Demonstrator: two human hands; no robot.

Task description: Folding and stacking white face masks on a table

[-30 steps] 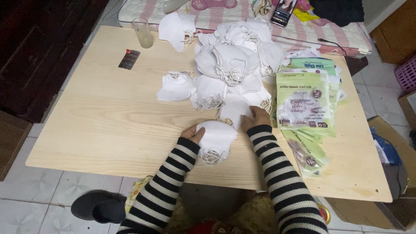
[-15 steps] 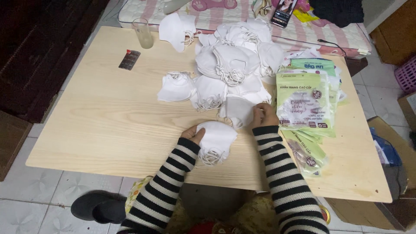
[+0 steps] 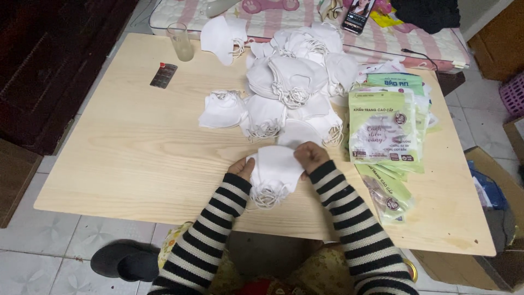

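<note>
Head view: a pale light-wood rectangular table [image 3: 136, 158] is seen from above. Its far middle is covered by a loose heap of white fabric face masks [image 3: 295, 82] with thin elastic ear loops. Glossy green-and-white flat plastic packets [image 3: 385, 128] are stacked to the right of the heap. A clear drinking glass [image 3: 180, 41] and a small dark blister strip [image 3: 163, 75] are set at the far left corner, well apart from the hands.

A small stack of folded white masks [image 3: 274, 175] is held at the near edge, directly between the hands; its long axis runs toward the person, ear loops bunched at the near end. The left hand [image 3: 242, 168] is closed on the stack's left edge. The right hand [image 3: 310, 157] is pinched on its upper right corner. Both hands are in contact, equally near. Material reads soft, matte, pliable.
</note>
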